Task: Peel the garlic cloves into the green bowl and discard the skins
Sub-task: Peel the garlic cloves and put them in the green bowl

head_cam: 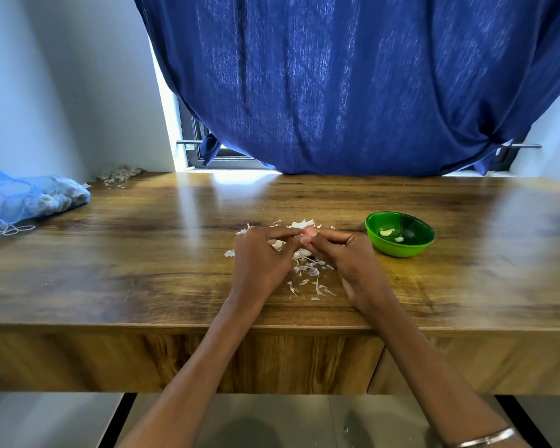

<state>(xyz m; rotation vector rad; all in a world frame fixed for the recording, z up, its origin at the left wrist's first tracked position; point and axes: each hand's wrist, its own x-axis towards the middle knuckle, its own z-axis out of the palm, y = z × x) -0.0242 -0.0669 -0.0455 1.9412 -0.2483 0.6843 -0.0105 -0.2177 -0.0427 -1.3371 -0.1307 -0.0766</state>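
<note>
Head view: no brand, label or writing can be read. Both forearms are stretched forward over the wooden worktop (143, 286), and the left hand (261, 257) and right hand (343, 253) are brought together, fingertips touching. A garlic clove (310, 232) is pinched between the fingers of both hands above a scatter of loose skins (307, 273). The green bowl (400, 234) is seen just right of the hands, with two peeled cloves (387, 233) inside. A bangle (485, 438) is worn on the right wrist. A blue net bag (36, 195) lies far left.
</note>
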